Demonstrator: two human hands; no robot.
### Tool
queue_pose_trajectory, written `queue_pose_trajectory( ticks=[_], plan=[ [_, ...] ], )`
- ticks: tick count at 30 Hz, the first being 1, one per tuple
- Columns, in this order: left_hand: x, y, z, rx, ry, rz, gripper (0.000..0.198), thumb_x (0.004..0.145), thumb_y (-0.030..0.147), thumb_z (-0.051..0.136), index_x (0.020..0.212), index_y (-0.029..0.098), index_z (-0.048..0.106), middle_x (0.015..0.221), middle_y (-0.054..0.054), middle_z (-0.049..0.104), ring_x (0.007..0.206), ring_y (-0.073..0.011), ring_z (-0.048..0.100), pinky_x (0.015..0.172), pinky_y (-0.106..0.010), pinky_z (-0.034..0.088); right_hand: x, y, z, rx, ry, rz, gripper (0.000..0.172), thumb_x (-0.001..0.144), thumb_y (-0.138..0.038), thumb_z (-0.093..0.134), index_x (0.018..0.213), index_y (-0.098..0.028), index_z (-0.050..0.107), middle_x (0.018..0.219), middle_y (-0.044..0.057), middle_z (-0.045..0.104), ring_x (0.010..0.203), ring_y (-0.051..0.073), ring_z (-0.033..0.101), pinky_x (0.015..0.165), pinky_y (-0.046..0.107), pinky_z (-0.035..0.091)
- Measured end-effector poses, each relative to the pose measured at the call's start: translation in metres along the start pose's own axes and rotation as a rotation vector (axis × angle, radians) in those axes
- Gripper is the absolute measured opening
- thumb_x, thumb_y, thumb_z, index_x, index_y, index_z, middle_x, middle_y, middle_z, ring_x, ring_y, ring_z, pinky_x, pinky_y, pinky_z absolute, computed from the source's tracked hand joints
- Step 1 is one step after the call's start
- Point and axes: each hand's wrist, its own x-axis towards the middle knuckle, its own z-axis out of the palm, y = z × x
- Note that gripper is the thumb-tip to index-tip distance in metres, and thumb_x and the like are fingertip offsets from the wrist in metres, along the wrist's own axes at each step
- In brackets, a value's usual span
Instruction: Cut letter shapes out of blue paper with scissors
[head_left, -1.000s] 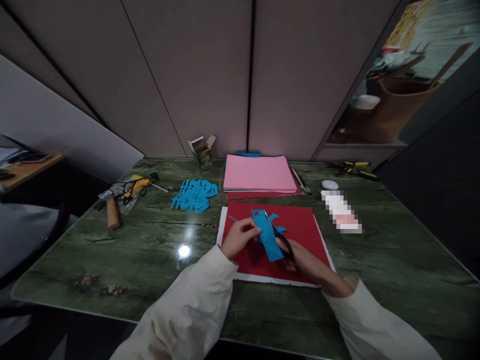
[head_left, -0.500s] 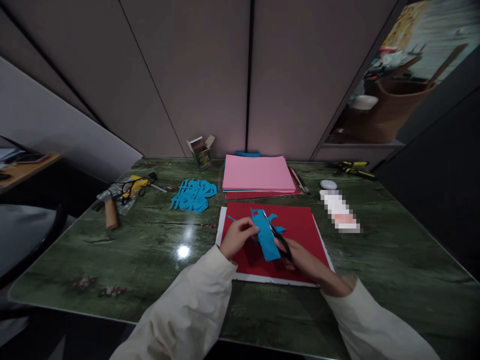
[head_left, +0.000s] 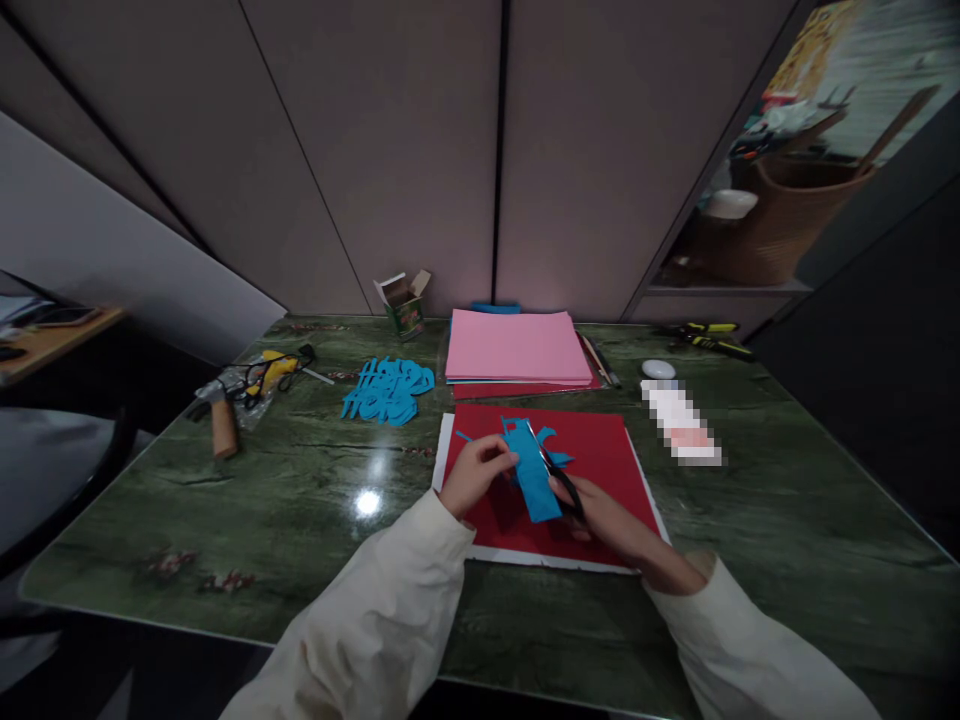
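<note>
Pinched between the fingers of my left hand [head_left: 477, 474] is a strip of blue paper [head_left: 534, 480], held by its left edge. My right hand [head_left: 600, 518] grips black-handled scissors [head_left: 568, 487], whose blades lie along the upper right edge of the strip. Whether the blades are parted is too small to tell. Blue paper scraps [head_left: 556, 458] lie beneath and beside the strip on a red sheet [head_left: 607, 450] with white paper under it.
Blue cut-out shapes [head_left: 390, 390] lie left of the red sheet. Behind it are stacked pink sheets [head_left: 517, 348] and an open small box [head_left: 403, 305]. A wooden-handled tool [head_left: 223, 428] is at left; a white round object [head_left: 658, 370] and yellow-black pliers [head_left: 712, 337] are at right.
</note>
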Motion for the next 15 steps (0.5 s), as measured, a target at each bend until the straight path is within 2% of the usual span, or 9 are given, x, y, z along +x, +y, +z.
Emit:
queue_pose_trajectory(
  ticks=[6, 15],
  plan=[
    [0.0008, 0.0007, -0.0010, 0.013, 0.006, 0.008, 0.020, 0.067, 0.031, 0.060, 0.057, 0.015, 0.051, 0.052, 0.003, 0.051, 0.051, -0.0097, 0.047, 0.052, -0.022, 0.035, -0.0001, 0.0005, -0.0005, -0.029, 0.020, -0.001, 0.037, 0.076, -0.054, 0.047, 0.080, -0.017, 0.048, 0.049, -0.008, 0.034, 0.039, 0.005, 0.027, 0.035, 0.017, 0.024],
    [0.0015, -0.0002, -0.0026, 0.023, 0.016, 0.016, 0.017, 0.068, 0.027, 0.058, 0.060, 0.015, 0.052, 0.053, 0.003, 0.049, 0.052, -0.0093, 0.045, 0.053, -0.022, 0.034, 0.0009, 0.0032, -0.0013, -0.045, 0.041, 0.009, 0.035, 0.076, -0.053, 0.047, 0.079, -0.018, 0.047, 0.051, -0.007, 0.035, 0.040, 0.005, 0.028, 0.034, 0.016, 0.023]
  ],
)
